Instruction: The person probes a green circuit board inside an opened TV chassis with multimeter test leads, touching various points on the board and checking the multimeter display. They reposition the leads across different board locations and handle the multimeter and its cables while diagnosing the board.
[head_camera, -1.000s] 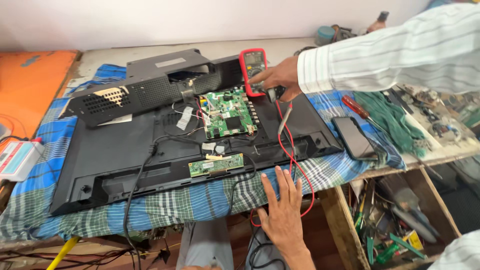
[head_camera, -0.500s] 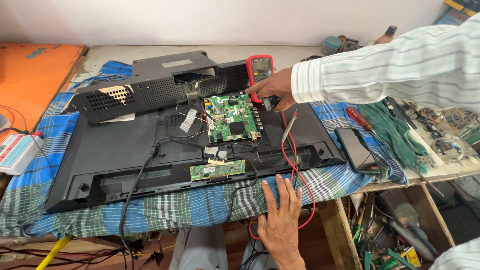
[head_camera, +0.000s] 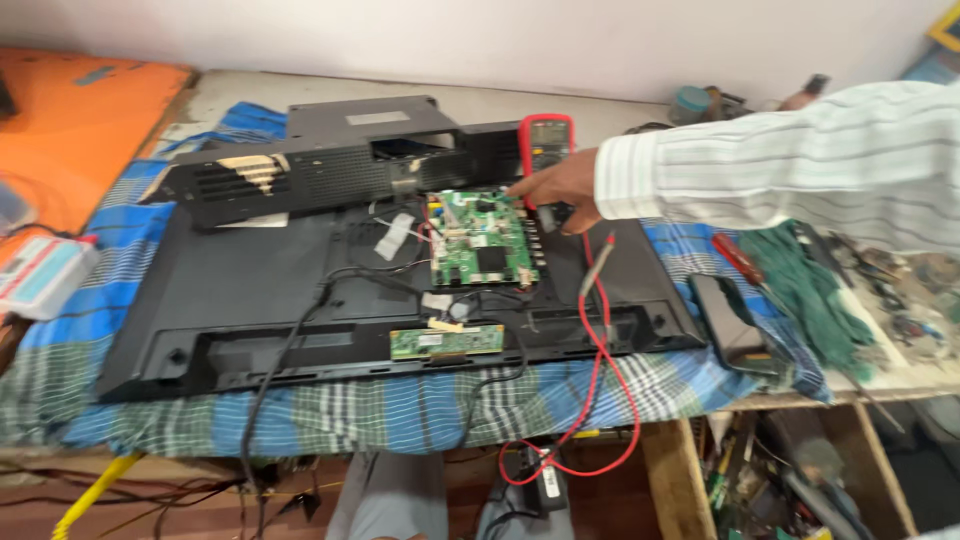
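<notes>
A flat black television lies face down on a blue checked cloth. A green main circuit board and a small narrow board are exposed on its back. My right hand, in a striped sleeve, reaches in from the right to the main board's upper right corner. It seems closed on a dark test probe, but blur hides the tip. A red multimeter stands just behind the hand. Its red lead loops down over the table's front edge. My left hand is out of sight.
The removed black back cover leans behind the television. A dark phone, a red screwdriver and a green cloth lie to the right. An orange mat and a white box are at the left.
My left hand, which rested on the table's front edge, has dropped out of view. The right hand moved slightly from beside the meter onto the board's corner, and the camera came closer.
</notes>
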